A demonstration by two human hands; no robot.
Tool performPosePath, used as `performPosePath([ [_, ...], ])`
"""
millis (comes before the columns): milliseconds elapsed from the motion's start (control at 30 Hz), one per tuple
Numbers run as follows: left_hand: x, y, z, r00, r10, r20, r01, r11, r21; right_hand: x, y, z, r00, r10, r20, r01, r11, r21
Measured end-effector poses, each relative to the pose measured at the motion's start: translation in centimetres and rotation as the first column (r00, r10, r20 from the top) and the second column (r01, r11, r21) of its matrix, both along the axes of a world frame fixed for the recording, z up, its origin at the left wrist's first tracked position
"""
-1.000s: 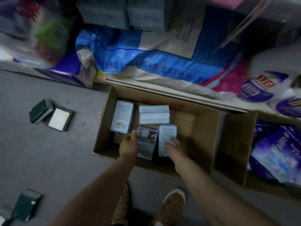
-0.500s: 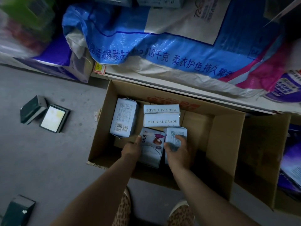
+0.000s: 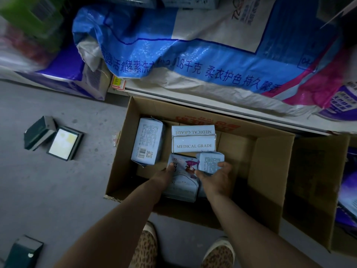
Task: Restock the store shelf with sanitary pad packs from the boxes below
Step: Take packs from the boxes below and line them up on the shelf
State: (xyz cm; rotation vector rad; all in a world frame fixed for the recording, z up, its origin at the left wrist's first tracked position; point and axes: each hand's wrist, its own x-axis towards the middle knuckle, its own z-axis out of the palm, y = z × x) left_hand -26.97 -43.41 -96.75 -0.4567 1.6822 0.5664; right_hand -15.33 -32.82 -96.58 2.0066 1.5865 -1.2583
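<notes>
An open cardboard box (image 3: 123,151) stands on the floor below the shelf and holds several pale blue sanitary pad packs. My left hand (image 3: 164,176) grips the left edge of a pack with a purple picture (image 3: 183,182). My right hand (image 3: 216,178) holds a smaller pack with fine print (image 3: 210,163), thumb and fingers curled round it. A pack with a barcode (image 3: 146,144) leans at the box's left. Two packs marked MEDICAL GRADE (image 3: 194,142) lie at the back.
A big blue and white woven sack (image 3: 193,51) lies on the low shelf (image 3: 231,115) above the box. A second cardboard box (image 3: 316,180) with purple packs stands to the right. Dark green cases (image 3: 38,132) and an open case (image 3: 64,144) lie on the grey floor, with another case (image 3: 23,252) at the lower left.
Both hands reached deeper into the box and closed on the two front packs. The right-hand pack has lifted slightly. The view has tilted down toward the box.
</notes>
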Motion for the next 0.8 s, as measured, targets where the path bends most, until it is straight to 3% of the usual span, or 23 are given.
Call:
performPosePath([
  [367,0.3,-0.5,4.9,0.968,0.2,0.152,-0.22,0.967,0.126,2.4,1.6,4.5,0.994,-0.102,-0.028,0.1,0.993,-0.067],
  [567,-0.1,-0.9,12.3,0.97,0.188,0.155,-0.21,0.967,0.144,3.6,3.0,11.8,0.987,-0.14,-0.075,0.132,0.986,-0.107],
  [800,0.2,-3.0,21.0,0.94,0.304,0.154,-0.326,0.934,0.149,4.3,4.5,20.4,0.971,-0.178,-0.161,0.158,0.979,-0.13],
])
